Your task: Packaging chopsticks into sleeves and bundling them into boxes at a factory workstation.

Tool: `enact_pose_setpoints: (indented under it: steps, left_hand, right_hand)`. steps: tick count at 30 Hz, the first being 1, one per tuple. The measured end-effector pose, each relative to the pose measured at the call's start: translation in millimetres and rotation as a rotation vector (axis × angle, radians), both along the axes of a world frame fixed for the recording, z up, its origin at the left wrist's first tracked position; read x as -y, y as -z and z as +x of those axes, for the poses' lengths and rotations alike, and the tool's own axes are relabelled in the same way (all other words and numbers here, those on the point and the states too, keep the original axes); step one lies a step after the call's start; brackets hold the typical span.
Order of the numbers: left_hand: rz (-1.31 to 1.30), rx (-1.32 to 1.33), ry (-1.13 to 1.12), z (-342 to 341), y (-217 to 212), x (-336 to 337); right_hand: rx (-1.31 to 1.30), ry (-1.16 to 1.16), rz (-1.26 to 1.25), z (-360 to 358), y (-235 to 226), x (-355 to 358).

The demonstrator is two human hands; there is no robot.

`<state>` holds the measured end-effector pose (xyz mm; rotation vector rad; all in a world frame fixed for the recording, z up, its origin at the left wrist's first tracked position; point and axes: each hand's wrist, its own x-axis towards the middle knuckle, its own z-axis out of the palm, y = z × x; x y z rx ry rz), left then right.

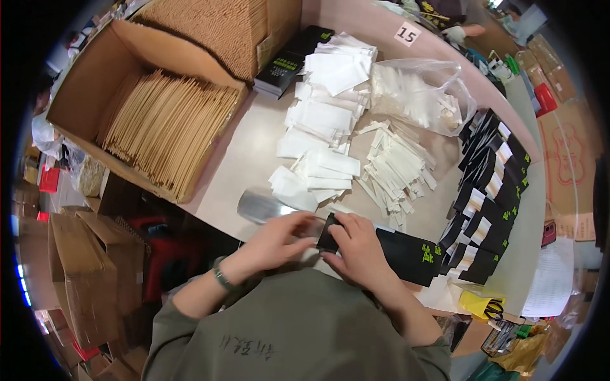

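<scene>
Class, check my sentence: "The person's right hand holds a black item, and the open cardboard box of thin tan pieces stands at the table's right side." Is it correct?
Not quite: the open cardboard box stands at the table's left side, as the head view shows. The right hand does hold a black item.

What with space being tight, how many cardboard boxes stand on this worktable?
2: an open box of thin sticks at the left, and a second box behind it. Others may be hidden.
</scene>
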<state>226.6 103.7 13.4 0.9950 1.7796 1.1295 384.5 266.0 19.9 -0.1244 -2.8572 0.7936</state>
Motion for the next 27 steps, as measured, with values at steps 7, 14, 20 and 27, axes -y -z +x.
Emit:
enact_pose_setpoints:
  steps: [7,14,20,27]
  left_hand:
    - [0.182,-1.075,-0.003,-25,13,6]
    - [0.02,-0.977,-0.045,-46,-5,-2]
    - [-0.26,-0.08,0.232,-29,-18,9]
    - [0.138,-0.104,0.551,12,-11,-28]
  right_hand:
    - [-0.088,-0.166,0.021,-11,-4,4]
    - [-0.118,-0.037,0.366,19,-24,-121]
    - [0.169,0.089,0.186,72,-36,-96]
    - [0.045,-0.08,0.236,13,14,-29]
